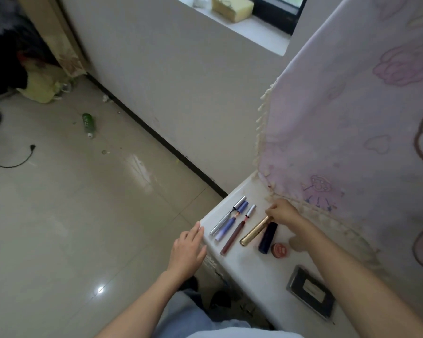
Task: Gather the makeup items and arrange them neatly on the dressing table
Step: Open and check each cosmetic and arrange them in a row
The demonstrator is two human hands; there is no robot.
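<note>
Several makeup items lie side by side on the white dressing table (249, 272): a silver pen (224, 220), a lilac tube (230, 223), a dark red lip pencil with a silver cap (236, 231), a gold tube (253, 232), a dark navy tube (268, 237) and a small round pink pot (280, 250). My right hand (282, 211) pinches the far end of the gold tube. With its fingers straight, my left hand (189, 248) rests at the table's left edge and holds nothing.
A dark rectangular compact (310, 292) lies near the table's front right. A pink fringed cloth (352, 132) hangs behind the table. On the tiled floor to the left are a green bottle (88, 123) and a black cable (15, 159). A yellow sponge (231, 7) sits on the window sill.
</note>
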